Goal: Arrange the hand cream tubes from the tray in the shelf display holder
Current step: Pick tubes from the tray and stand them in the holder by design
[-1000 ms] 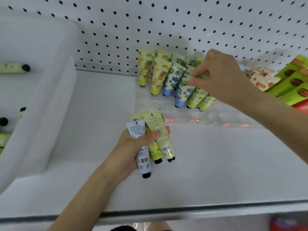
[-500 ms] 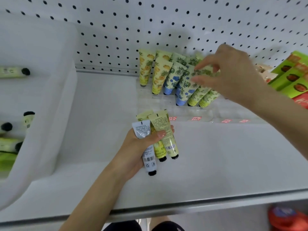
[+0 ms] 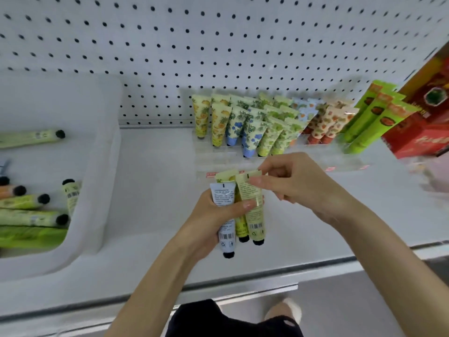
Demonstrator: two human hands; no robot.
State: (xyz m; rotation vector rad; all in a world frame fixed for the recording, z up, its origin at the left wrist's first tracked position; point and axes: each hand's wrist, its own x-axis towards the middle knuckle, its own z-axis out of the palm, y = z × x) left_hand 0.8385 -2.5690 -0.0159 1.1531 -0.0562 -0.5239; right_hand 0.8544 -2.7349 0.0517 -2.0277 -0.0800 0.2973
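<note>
My left hand (image 3: pixel 213 217) grips three hand cream tubes, caps down: a pale blue one (image 3: pixel 224 224), a yellow one behind it, and a light green one (image 3: pixel 252 215). My right hand (image 3: pixel 294 186) pinches the top crimp of the light green tube between thumb and fingers. Behind them the clear display holder (image 3: pixel 218 154) stands against the pegboard, with several tubes (image 3: pixel 243 122) upright in its rows. The white tray (image 3: pixel 102 166) at the left holds several more tubes (image 3: pixel 31 215) lying flat.
Green boxed tubes (image 3: pixel 374 117) and a red carton (image 3: pixel 422 132) stand at the right of the shelf. Peach-patterned tubes (image 3: pixel 325 122) fill the holder's right end. The shelf's metal front edge (image 3: pixel 267 271) runs below my hands.
My right hand has left the tubes standing in the holder and come back down to the bunch in my left hand, taking the green tube's top. The camera tilted down.
</note>
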